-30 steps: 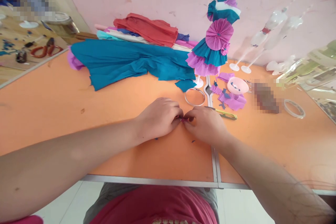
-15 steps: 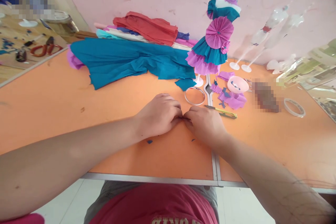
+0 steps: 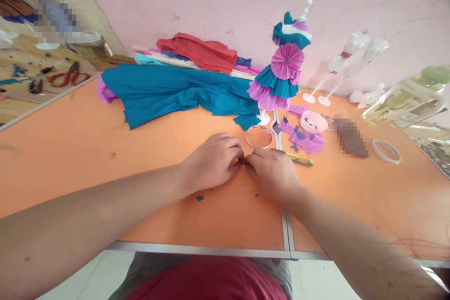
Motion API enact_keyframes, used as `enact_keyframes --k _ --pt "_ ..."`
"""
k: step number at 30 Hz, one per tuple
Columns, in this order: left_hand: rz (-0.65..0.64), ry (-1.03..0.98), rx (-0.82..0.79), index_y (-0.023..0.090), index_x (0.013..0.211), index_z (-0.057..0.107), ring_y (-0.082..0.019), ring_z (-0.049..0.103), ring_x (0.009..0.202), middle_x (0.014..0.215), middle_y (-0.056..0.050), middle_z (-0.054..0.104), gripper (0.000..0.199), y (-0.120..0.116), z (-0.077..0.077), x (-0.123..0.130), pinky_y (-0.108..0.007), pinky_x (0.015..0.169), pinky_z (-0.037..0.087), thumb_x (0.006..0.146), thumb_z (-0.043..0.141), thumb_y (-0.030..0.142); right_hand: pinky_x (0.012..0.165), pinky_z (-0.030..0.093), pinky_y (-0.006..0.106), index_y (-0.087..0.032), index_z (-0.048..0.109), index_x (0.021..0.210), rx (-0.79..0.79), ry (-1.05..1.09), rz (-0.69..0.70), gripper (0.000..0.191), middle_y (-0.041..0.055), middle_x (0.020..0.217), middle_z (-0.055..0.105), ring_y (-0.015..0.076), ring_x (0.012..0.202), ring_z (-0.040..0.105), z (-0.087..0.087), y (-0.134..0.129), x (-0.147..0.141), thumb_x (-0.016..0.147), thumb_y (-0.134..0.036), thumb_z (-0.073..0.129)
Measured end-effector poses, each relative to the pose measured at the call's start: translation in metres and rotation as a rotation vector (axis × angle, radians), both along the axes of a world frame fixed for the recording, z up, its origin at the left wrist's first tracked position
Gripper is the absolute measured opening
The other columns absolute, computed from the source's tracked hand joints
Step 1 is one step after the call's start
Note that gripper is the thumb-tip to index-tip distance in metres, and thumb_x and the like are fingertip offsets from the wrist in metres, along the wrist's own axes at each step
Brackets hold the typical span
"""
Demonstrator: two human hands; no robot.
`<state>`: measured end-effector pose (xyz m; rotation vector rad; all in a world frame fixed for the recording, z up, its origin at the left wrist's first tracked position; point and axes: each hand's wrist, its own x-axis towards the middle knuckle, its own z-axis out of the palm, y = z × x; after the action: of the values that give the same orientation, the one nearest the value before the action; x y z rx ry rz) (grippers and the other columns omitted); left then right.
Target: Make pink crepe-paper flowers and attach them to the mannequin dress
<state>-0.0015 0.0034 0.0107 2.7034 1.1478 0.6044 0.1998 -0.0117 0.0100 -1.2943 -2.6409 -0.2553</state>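
My left hand (image 3: 218,158) and my right hand (image 3: 272,168) meet fingertip to fingertip above the orange table (image 3: 158,218). Both are closed in a pinch, and whatever lies between the fingers is too small and hidden to name. Just behind them a roll of clear tape (image 3: 259,137) lies flat. A yellow cutter (image 3: 298,158) rests beyond my right hand. Small dark blue scraps (image 3: 200,198) lie in front of my left hand.
Teal crepe paper (image 3: 168,91) spreads behind, with a red bundle (image 3: 202,51) beyond it. A doll form in a paper dress (image 3: 286,65) stands at the back. Right of it are a pink bowl (image 3: 314,122), purple scraps (image 3: 311,142) and another tape roll (image 3: 386,151).
The view has tilted up slightly, so the objects on the table appear lower. My hands stay together in the same pinch, with only a slight shift of the fingers.
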Motion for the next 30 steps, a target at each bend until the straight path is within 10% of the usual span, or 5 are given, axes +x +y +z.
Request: enact_keyframes --k 13,23,30 --pt "0.105 0.017 0.083 0.024 0.083 0.075 -0.03 0.055 0.126 0.116 -0.005 0.069 0.027 -0.011 0.005 -0.001 -0.06 0.12 0.014 0.093 0.051 0.023 0.048 0.02 0.032 -0.022 0.064 0.082 0.101 -0.052 0.024 0.013 0.0035 0.076 0.064 0.0184 0.067 0.059 0.003 -0.007 0.001 0.087 -0.012 0.057" --pt "0.033 0.018 0.077 0.023 0.085 0.079 -0.025 0.06 0.105 0.1 -0.006 0.07 0.026 -0.009 0.009 -0.002 -0.043 0.1 0.041 0.093 0.054 0.021 0.054 0.038 0.03 -0.03 0.073 0.092 -0.089 0.039 -0.005 0.024 0.0019 0.084 0.073 0.0197 0.072 0.065 0.018 -0.007 0.003 0.096 -0.026 0.05" --pt "0.223 -0.3 -0.23 0.022 0.076 0.078 -0.022 0.067 0.091 0.097 -0.006 0.072 0.016 0.005 0.01 -0.01 -0.035 0.084 0.053 0.084 0.069 0.031 0.054 0.035 0.031 -0.03 0.079 0.089 -0.182 0.115 -0.646 0.027 0.0055 0.093 0.075 0.0239 0.079 0.066 0.057 0.039 0.084 0.089 -0.044 0.055"
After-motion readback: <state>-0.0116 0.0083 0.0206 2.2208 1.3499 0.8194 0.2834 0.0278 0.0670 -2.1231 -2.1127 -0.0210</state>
